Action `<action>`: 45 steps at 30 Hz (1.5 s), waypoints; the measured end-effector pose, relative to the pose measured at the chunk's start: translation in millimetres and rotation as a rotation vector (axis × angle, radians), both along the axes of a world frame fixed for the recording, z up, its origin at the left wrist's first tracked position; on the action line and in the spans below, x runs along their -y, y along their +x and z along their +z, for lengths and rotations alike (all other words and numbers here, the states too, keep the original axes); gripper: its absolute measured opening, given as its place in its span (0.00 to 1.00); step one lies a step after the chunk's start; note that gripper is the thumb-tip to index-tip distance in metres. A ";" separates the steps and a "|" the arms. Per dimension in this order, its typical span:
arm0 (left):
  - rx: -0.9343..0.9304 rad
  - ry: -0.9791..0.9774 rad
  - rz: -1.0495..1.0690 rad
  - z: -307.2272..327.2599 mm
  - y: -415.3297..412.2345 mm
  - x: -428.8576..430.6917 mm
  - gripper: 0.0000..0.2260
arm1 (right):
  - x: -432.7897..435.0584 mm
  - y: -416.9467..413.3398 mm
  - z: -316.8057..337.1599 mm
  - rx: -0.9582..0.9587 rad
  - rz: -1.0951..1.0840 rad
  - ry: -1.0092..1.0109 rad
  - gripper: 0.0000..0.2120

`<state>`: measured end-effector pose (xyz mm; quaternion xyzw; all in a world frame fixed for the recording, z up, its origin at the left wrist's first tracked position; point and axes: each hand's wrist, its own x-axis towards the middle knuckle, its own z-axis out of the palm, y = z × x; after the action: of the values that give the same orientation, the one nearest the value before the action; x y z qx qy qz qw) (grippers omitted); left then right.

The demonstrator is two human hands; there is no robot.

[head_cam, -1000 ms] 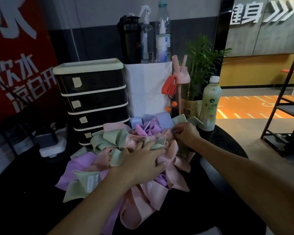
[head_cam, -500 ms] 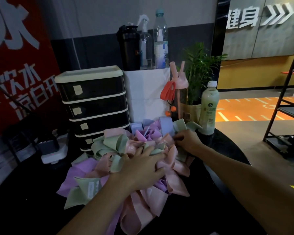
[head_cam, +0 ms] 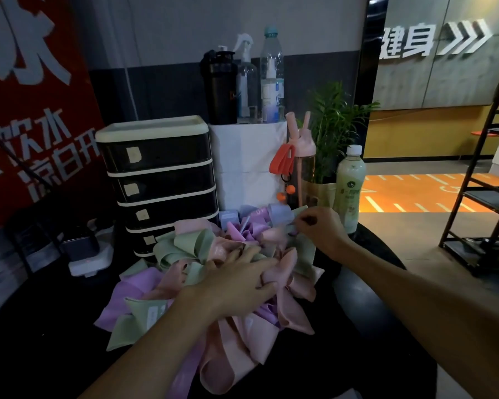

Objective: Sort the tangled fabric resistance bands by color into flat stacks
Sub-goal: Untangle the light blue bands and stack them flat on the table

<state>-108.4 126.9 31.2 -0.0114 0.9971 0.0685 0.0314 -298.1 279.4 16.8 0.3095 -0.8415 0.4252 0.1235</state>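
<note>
bands: one tangled heap mid desk; pink, green, purple and pale blue loops mixed together; none in flat stacks yet
desk: dark, round; heap on top; drawers, box and bottles along far edge
left hand: palm down on top of heap; fingers straight and spread, pressing; gripping nothing; thumb against a pink fold
green band: far right of heap; upper edge lifted, rest hanging down into pink loops
right hand: just above far right of heap; fingers curled, thumb and fingertips pinching upper edge of green band
pink bands: mostly near side; long loops spilling toward near desk edge
purple bands: left side of heap; partly under a green loop with white label
pale blue bands: far side, just beside right hand
drawer unit: black, cream trim, paper tags on fronts; behind far left of heap; touching or not, cannot tell
white box: behind heap; black shaker, spray bottle and clear water bottle on top
pink bottle: right of box; orange strap on side
plant: behind pink bottle
drink bottle: pale green, upright, just behind right hand
power strip: white, left of drawer unit; dark charger on top
</note>
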 end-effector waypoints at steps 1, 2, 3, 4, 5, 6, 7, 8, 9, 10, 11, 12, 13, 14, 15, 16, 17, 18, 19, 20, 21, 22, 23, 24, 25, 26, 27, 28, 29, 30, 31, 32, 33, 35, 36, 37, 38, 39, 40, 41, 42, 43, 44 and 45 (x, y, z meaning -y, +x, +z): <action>-0.013 0.010 -0.014 3.8 1.2 -0.4 0.23 | -2.0 5.5 7.9 -0.026 0.003 -0.021 0.06; -0.041 0.030 -0.031 7.6 3.0 -1.2 0.22 | -4.3 11.1 15.4 -0.043 0.002 -0.051 0.05; -0.076 0.054 -0.043 12.6 6.0 -2.1 0.22 | -6.7 16.9 23.9 -0.057 0.009 -0.086 0.06; -0.115 0.074 -0.047 18.0 8.9 -2.9 0.21 | -8.2 21.3 32.1 -0.073 0.013 -0.110 0.07; -0.151 0.082 -0.037 23.7 11.7 -4.5 0.21 | -9.3 24.9 40.3 -0.095 0.018 -0.123 0.08; -0.202 0.083 -0.019 30.3 15.5 -6.4 0.20 | -10.1 28.3 48.9 -0.124 0.019 -0.122 0.10; -0.263 0.096 0.001 37.0 19.5 -8.4 0.20 | -11.2 32.9 57.9 -0.142 0.022 -0.117 0.12; -0.329 0.127 0.021 44.4 23.8 -10.8 0.21 | -12.7 38.2 66.6 -0.158 0.030 -0.114 0.12; -0.385 0.170 0.043 52.0 27.3 -13.3 0.21 | -14.5 44.8 74.9 -0.171 0.045 -0.120 0.11; -0.436 0.219 0.061 58.5 30.1 -14.7 0.20 | -16.2 50.3 81.9 -0.179 0.064 -0.137 0.09; -0.487 0.264 0.077 64.6 32.3 -15.8 0.20 | -18.5 58.0 89.0 -0.186 0.081 -0.157 0.08; -0.542 0.308 0.086 69.9 33.9 -16.1 0.20 | -20.6 65.4 95.4 -0.193 0.098 -0.176 0.07; -0.590 0.354 0.091 75.0 35.6 -16.1 0.19 | -22.8 74.5 102.1 -0.203 0.114 -0.187 0.08; -0.634 0.402 0.092 80.4 36.8 -16.4 0.19 | -24.4 83.0 108.3 -0.206 0.135 -0.201 0.10; -0.667 0.445 0.090 85.9 38.3 -17.0 0.19 | -26.0 91.4 114.5 -0.206 0.150 -0.213 0.10; -0.694 0.479 0.084 91.6 40.3 -18.4 0.20 | -27.4 99.3 120.3 -0.208 0.159 -0.227 0.10; -0.715 0.509 0.080 96.6 42.2 -20.1 0.20 | -28.9 107.8 126.0 -0.217 0.161 -0.239 0.09; -0.737 0.538 0.070 102.2 45.3 -22.2 0.21 | -30.6 117.1 131.7 -0.228 0.165 -0.251 0.08; -0.759 0.563 0.058 107.3 47.2 -24.5 0.21 | -31.4 123.9 136.1 -0.239 0.168 -0.252 0.07; -0.782 0.585 0.045 111.3 48.1 -26.2 0.21 | -31.7 129.4 139.7 -0.241 0.172 -0.250 0.06; -0.804 0.600 0.034 115.6 50.1 -28.5 0.20 | -32.2 134.7 143.0 -0.246 0.180 -0.245 0.06; -0.825 0.616 0.025 119.5 51.9 -30.1 0.18 | -32.7 140.1 145.9 -0.248 0.187 -0.240 0.06; -0.843 0.632 0.017 123.2 53.3 -31.4 0.15 | -32.9 144.5 148.4 -0.255 0.195 -0.237 0.06; -0.865 0.645 0.006 126.8 54.8 -32.3 0.11 | -32.9 148.9 150.7 -0.261 0.202 -0.236 0.06; -0.886 0.651 -0.002 130.0 56.6 -32.9 0.07 | -32.8 152.4 153.0 -0.272 0.209 -0.235 0.06; -0.906 0.657 -0.010 132.7 58.7 -33.5 0.03 | -32.6 156.2 155.4 -0.276 0.218 -0.238 0.06; -0.924 0.663 -0.015 134.6 60.7 -34.0 0.03 | -32.3 158.6 157.1 -0.273 0.225 -0.246 0.06; -0.938 0.670 -0.016 135.6 62.1 -33.9 0.04 | -31.9 161.5 158.4 -0.267 0.233 -0.257 0.06; -0.949 0.673 -0.012 136.6 63.7 -34.2 0.05 | -31.0 164.8 159.7 -0.262 0.236 -0.268 0.06; -0.960 0.677 -0.009 137.5 65.2 -34.1 0.05 | -30.2 167.5 160.7 -0.253 0.243 -0.287 0.06; -0.973 0.682 -0.011 138.6 66.8 -34.2 0.05 | -29.4 168.4 160.7 -0.241 0.258 -0.306 0.05; -0.989 0.687 -0.016 139.9 68.1 -33.8 0.05 | -28.8 169.1 160.4 -0.221 0.277 -0.315 0.05; -1.004 0.686 -0.017 141.0 69.1 -33.0 0.04 | -28.2 169.4 159.8 -0.204 0.291 -0.306 0.07; -1.024 0.665 -0.016 143.8 71.7 -31.2 0.04 | -25.6 165.6 156.8 -0.205 0.276 -0.256 0.08; -1.019 0.658 -0.018 145.3 73.1 -30.1 0.03 | -24.8 165.2 156.4 -0.212 0.261 -0.246 0.07; -1.003 0.654 -0.022 146.8 74.8 -29.4 0.03 | -24.5 166.0 157.0 -0.207 0.266 -0.253 0.09; -0.983 0.649 -0.029 148.2 76.6 -28.6 0.02 | -23.5 168.1 158.3 -0.196 0.286 -0.267 0.10; -0.965 0.646 -0.042 149.8 78.5 -28.1 0.01 | -22.6 171.1 159.7 -0.192 0.309 -0.278 0.11; -0.956 0.645 -0.054 151.3 80.3 -27.7 0.01 | -22.1 174.8 161.2 -0.194 0.328 -0.287 0.11; -0.957 0.646 -0.060 152.8 81.6 -27.1 0.02 | -21.6 178.7 162.8 -0.194 0.347 -0.292 0.10; -0.966 0.651 -0.059 154.4 82.7 -26.7 0.03 | -21.2 182.2 164.3 -0.191 0.356 -0.298 0.09; -0.979 0.659 -0.055 155.9 83.4 -26.3 0.04 | -20.6 185.2 165.1 -0.184 0.364 -0.303 0.08; -0.998 0.665 -0.052 157.1 84.0 -26.1 0.05 | -20.0 187.0 164.9 -0.138 0.383 -0.312 0.05; -1.018 0.668 -0.050 157.8 84.2 -25.9 0.05 | -19.8 190.6 164.8 -0.066 0.419 -0.324 0.03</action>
<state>-24.2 152.7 189.0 0.0566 0.8116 0.3737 -0.4456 -107.5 299.2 181.6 0.4670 -0.6754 0.5604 0.1083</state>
